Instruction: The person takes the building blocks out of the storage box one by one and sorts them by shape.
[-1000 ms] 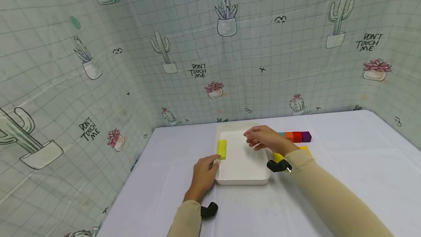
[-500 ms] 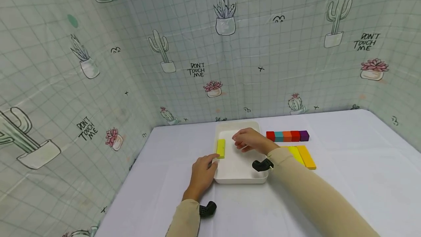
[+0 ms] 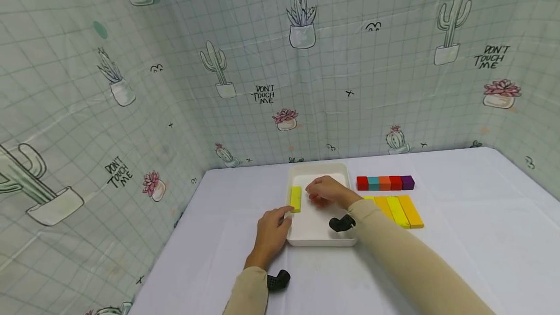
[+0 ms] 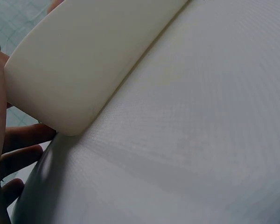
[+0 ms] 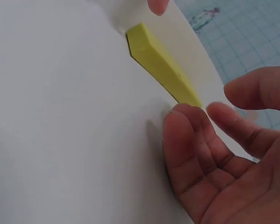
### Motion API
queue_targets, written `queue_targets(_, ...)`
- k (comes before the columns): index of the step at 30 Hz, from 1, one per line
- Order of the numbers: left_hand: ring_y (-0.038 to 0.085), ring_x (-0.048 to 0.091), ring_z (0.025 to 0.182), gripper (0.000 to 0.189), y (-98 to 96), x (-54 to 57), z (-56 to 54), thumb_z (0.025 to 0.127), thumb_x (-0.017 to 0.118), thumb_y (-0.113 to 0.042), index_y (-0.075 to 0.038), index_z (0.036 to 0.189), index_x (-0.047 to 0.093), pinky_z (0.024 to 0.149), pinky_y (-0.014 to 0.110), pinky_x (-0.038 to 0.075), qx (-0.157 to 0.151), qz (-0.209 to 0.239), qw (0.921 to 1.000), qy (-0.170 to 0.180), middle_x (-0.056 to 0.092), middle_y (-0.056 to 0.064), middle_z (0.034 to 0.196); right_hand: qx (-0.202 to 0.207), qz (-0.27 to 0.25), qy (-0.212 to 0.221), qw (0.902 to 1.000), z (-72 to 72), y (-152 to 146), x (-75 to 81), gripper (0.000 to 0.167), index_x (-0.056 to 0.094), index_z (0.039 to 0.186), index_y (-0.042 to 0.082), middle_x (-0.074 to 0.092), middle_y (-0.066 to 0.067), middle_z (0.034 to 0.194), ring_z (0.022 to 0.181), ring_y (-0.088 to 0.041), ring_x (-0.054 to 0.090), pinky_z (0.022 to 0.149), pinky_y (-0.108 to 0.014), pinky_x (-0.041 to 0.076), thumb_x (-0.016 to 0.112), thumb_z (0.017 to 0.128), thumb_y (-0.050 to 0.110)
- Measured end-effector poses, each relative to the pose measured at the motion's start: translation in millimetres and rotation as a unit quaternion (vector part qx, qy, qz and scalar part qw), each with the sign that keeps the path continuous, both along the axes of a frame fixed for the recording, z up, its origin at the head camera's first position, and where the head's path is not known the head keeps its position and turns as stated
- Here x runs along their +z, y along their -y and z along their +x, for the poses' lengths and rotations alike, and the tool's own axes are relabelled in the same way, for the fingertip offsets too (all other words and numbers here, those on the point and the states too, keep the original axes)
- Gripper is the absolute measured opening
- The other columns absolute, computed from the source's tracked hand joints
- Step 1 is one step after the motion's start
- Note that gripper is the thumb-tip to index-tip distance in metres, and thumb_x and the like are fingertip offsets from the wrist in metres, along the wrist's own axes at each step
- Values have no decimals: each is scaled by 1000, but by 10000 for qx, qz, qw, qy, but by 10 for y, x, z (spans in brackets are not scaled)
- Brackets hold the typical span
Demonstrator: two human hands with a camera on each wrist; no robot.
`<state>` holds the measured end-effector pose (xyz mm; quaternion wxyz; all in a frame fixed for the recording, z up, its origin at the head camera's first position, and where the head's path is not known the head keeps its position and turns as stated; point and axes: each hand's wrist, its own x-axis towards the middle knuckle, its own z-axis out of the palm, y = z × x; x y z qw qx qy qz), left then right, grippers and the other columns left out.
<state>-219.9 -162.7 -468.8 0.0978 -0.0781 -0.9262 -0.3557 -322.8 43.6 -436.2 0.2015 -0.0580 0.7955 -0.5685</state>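
Observation:
A shallow white tray [image 3: 321,242] sits on the table, with a yellow block [image 3: 296,199] lying along its inner left wall. My left hand [image 3: 271,230] holds the tray's left side, a fingertip over the rim by the block's near end; the left wrist view has the other fingers around the outside of the tray wall [image 4: 84,60]. Above the tray floor is my right hand [image 3: 328,191], loosely bent and holding nothing. In the right wrist view its fingertips [image 5: 177,126] overlap one end of the yellow block [image 5: 163,65].
Right of the tray, a row of small cubes [image 3: 384,183] in red, teal, orange and purple lies toward the back. Nearer, several yellow and orange flat blocks [image 3: 397,212] lie side by side, partly behind my right sleeve. A patterned cloth [image 3: 306,77] hangs behind the table.
My right hand has moved left and lower over the tray, closer to the yellow block. This uncovers the cubes and flat blocks at right. The left hand stays at the rim.

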Motion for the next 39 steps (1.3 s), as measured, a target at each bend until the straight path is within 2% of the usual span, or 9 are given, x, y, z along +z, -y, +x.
queue_targets(4, 26, 58, 115, 32, -2, -4, -8, 98, 55, -24, -19, 125, 71, 103, 54, 39, -19, -18, 10000, -56, 69, 4, 122, -84, -217, -34, 9997, 1, 59, -14, 31, 63, 115, -4, 65, -12, 88, 69, -16, 62, 64, -31, 58, 57, 96, 19)
queue_targets(6, 26, 58, 115, 31, -4, -8, -8, 98, 55, -23, -19, 124, 71, 102, 54, 39, -15, -29, 10000, -83, 69, 4, 122, -101, -206, -44, 9997, -13, 85, -22, 29, 64, 111, -6, 65, -12, 85, 68, -16, 62, 63, -31, 58, 57, 94, 16)
queue_targets(11, 25, 58, 115, 31, -10, -7, -8, 98, 55, -23, -18, 125, 71, 102, 53, 40, -34, -30, 10000, -78, 69, 3, 122, -35, 239, -220, 9995, -35, 134, 0, 22, 66, 94, -5, 62, -9, 76, 60, -16, 60, 59, -29, 56, 57, 88, 14)
queue_targets(17, 25, 57, 115, 32, -16, 26, -21, 99, 54, -24, -19, 126, 70, 103, 54, 38, -90, -69, 9999, -92, 69, 3, 122, -5, 725, -409, 9965, -28, 175, 59, 20, 69, 87, -3, 57, -5, 64, 52, -14, 54, 53, -26, 52, 59, 90, 14)
queue_targets(25, 27, 61, 110, 29, -9, -26, -7, 97, 56, -20, -17, 121, 73, 99, 55, 42, -123, -108, 9987, -476, 71, 3, 117, 453, 1276, -532, 9894, 16, 222, 60, 26, 64, 68, 5, 46, 0, 54, 49, -12, 49, 52, -23, 47, 55, 90, 16)
queue_targets(29, 26, 61, 108, 29, -51, -52, -16, 97, 56, -20, -18, 121, 72, 98, 54, 42, -152, -75, 9987, -473, 71, 3, 116, 310, 1206, -617, 9903, 56, 219, 52, 23, 68, 75, 4, 49, 0, 57, 50, -12, 48, 52, -23, 47, 55, 90, 15)
queue_targets(33, 24, 60, 106, 29, -48, -42, -12, 97, 56, -22, -18, 121, 72, 98, 53, 42, -87, -80, 9990, -438, 71, 2, 115, 124, 891, -685, 9936, 86, 267, 64, 20, 73, 95, 1, 58, -5, 67, 56, -14, 54, 56, -26, 54, 57, 90, 12)
queue_targets(36, 23, 60, 106, 30, -16, -38, -1, 97, 55, -22, -17, 121, 72, 98, 52, 42, -24, -80, 9990, -429, 71, 2, 116, -12, 560, -647, 9963, 103, 332, 71, 30, 70, 115, -5, 66, -9, 80, 64, -15, 62, 61, -29, 58, 60, 90, 9)
queue_targets(39, 23, 60, 105, 30, 6, -39, 5, 97, 55, -22, -17, 120, 72, 97, 51, 43, -19, -81, 9988, -482, 71, 2, 115, -237, 273, -571, 9977, 114, 381, 67, 35, 66, 121, -9, 69, -12, 89, 70, -17, 66, 63, -30, 59, 62, 90, 7)
